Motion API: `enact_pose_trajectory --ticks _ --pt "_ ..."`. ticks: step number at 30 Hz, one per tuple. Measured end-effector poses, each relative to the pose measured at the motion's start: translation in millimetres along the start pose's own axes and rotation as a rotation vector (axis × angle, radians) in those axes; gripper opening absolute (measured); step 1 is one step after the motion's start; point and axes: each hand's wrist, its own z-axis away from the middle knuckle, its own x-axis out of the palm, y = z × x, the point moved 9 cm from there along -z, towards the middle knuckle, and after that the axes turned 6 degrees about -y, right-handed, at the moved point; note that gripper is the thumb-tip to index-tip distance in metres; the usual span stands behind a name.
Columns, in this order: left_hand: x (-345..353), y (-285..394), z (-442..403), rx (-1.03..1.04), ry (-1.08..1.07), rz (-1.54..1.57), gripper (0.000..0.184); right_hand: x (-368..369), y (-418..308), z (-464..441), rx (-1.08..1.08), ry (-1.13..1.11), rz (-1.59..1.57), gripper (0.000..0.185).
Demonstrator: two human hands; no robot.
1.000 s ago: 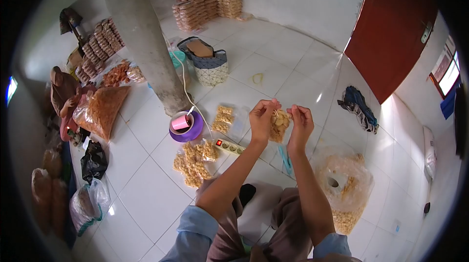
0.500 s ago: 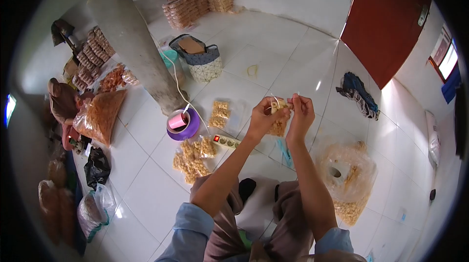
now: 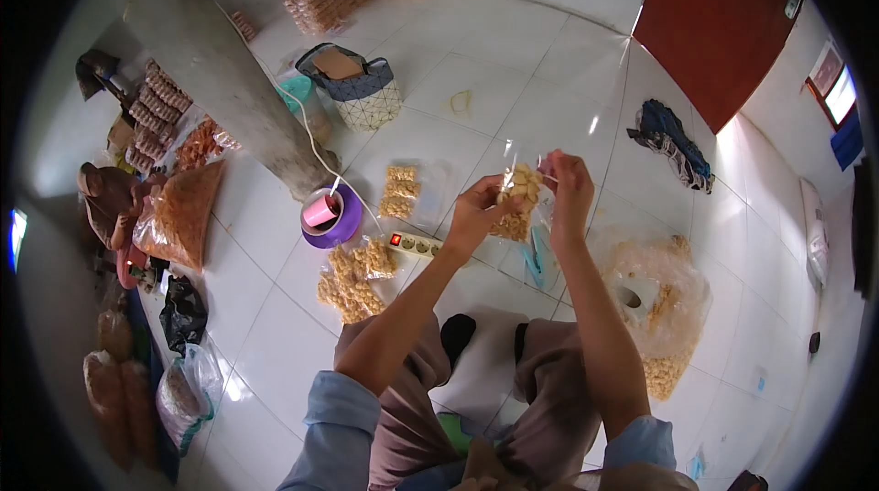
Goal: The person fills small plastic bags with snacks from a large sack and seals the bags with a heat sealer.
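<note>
My left hand grips a small clear plastic packet of pale yellow snack pieces, held up in front of me. My right hand is at the packet's right side, its fingers pinched together; a thin white bit shows by the fingertips, and I cannot make out what they hold. Below the packet on the floor are more snacks in plastic, partly covered by my left hand, and a light-blue tool. A white power strip with a red switch lies left of that.
Filled snack packets lie at left, with more packets behind. A purple dish holds a pink roll. At right lies a large plastic bag of snacks. A pillar, a tote bag and another person are farther off.
My hands have moved slightly apart, and the packet now stands more upright, with its clear top showing. My right hand has shifted up and right. The whole view has tilted a little.
</note>
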Motion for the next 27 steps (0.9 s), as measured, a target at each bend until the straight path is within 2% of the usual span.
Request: enact_pose_trajectory --ticks 3,5,6,8,10,11,12,13,15,16,20,26,27 --pt "-21.4 -11.0 1.2 -0.082 0.043 -0.054 0.033 -15.6 18.6 -13.9 0.088 0.053 -0.096 0.021" --pt "-37.6 -26.5 -14.5 -0.059 -0.003 0.019 0.035 -22.4 38.2 -32.5 0.045 -0.109 0.123 0.027" --pt "-43.5 -28.2 -15.5 -0.116 -0.018 -0.038 0.035 -38.8 61.6 -37.1 0.054 -0.102 0.128 0.027" --pt "-59.3 -53.3 -23.6 -0.158 -0.015 -0.095 0.033 -64.3 139.0 -33.7 0.184 -0.312 0.521 0.027" --pt "-76.5 -91.0 -27.4 -0.218 0.008 -0.164 0.032 -95.0 200.9 -22.2 0.086 -0.377 0.915 0.028" --pt "-83.5 -114.5 -29.0 -0.227 0.003 -0.155 0.032 -107.5 228.0 -11.0 0.075 -0.363 0.886 0.029" --pt "-90.9 -139.4 -27.2 -0.221 0.012 -0.091 0.033 -120.8 257.2 0.8 0.206 -0.399 0.979 0.040" --pt "-93.1 -155.5 -24.4 -0.214 0.028 -0.027 0.033 -128.5 274.4 10.9 0.222 -0.404 0.986 0.040" --pt "-93.9 -186.6 -15.4 -0.263 0.036 0.019 0.035 -142.1 298.0 26.7 0.201 -0.304 1.295 0.055" --pt "-91.9 -200.3 -11.1 -0.316 0.034 0.024 0.037 -149.9 315.3 31.7 0.310 -0.299 1.329 0.065" --pt "-84.4 -254.3 1.6 -0.396 0.023 0.094 0.037 -155.4 336.7 49.2 0.356 -0.274 1.310 0.062" --pt "-70.8 -285.8 10.9 -0.423 -0.016 0.159 0.038 -176.7 346.3 45.6 0.231 -0.324 1.329 0.056" --pt "-67.7 -285.8 9.6 -0.430 -0.017 0.179 0.038 -196.2 353.8 45.6 0.413 -0.258 1.097 0.053"
